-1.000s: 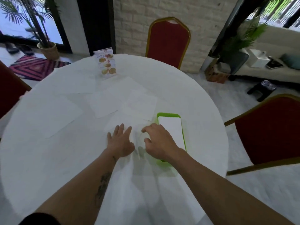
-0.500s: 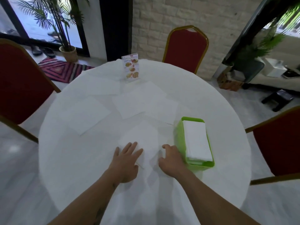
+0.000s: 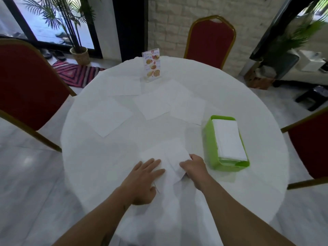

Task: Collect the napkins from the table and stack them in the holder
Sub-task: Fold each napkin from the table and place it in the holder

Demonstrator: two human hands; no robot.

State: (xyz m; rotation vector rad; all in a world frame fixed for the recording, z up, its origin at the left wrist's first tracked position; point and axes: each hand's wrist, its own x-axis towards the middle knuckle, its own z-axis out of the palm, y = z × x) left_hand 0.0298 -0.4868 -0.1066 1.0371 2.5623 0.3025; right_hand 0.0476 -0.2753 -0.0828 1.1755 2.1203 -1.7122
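A round white table (image 3: pixel 248 107) carries loose napkins scattered across its far half — one (image 3: pixel 106 119) at the left, another (image 3: pixel 154 105) near the middle. The green holder (image 3: pixel 209 139) at the right already contains a white stack. Nearest, a napkin (image 3: pixel 168 157) lies between both hands: the left hand (image 3: pixel 143 180) pressed flat with fingers spread — the right hand (image 3: pixel 193 167) pinching its edge.

Six loose napkins are lying on the one round table (image 3: pixel 230 96): one near (image 3: pixel 170 157), one at left (image 3: pixel 106 119), one far left (image 3: pixel 124 86), three overlapping mid-table (image 3: pixel 154 105). One green holder (image 3: pixel 207 137) is sitting right, one menu card (image 3: pixel 152 66) standing far. Three red chairs (image 3: pixel 211 39) are surrounding it. Two hands (image 3: pixel 143 180) are showing.
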